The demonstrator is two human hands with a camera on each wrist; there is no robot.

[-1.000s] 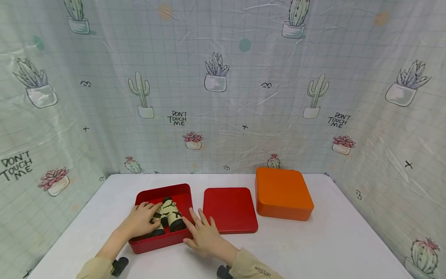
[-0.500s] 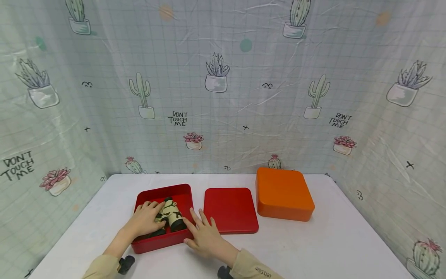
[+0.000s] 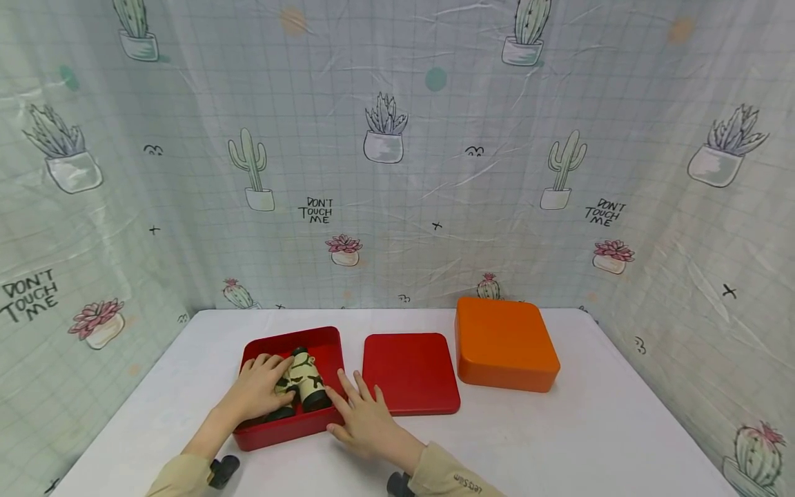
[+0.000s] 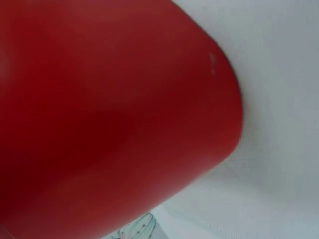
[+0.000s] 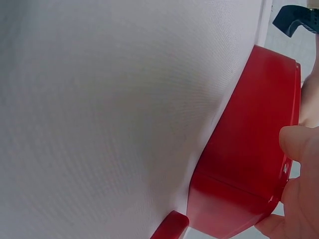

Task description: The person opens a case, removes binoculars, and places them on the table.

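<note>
Camouflage-patterned binoculars (image 3: 306, 378) lie inside an open red box (image 3: 288, 433) at the left of the table. My left hand (image 3: 259, 388) reaches into the box and grips the left barrel, thumb on its near side; the hand covers much of that barrel. My right hand (image 3: 368, 420) has its fingers spread and rests against the box's near right corner. Up close in the right wrist view, that hand's thumb and fingers (image 5: 295, 142) touch the box's rim. Only the red box's outer wall (image 4: 124, 109) and the table fill the left wrist view.
A flat red lid (image 3: 410, 373) lies right of the open box, close to my right fingertips. Beyond it stands an orange box (image 3: 506, 345) on the white table (image 3: 528, 449). A cactus-print curtain (image 3: 397, 186) hangs behind and on both sides.
My left hand has shifted slightly right and its thumb has come further across onto the binoculars. The right hand stays where it was.
</note>
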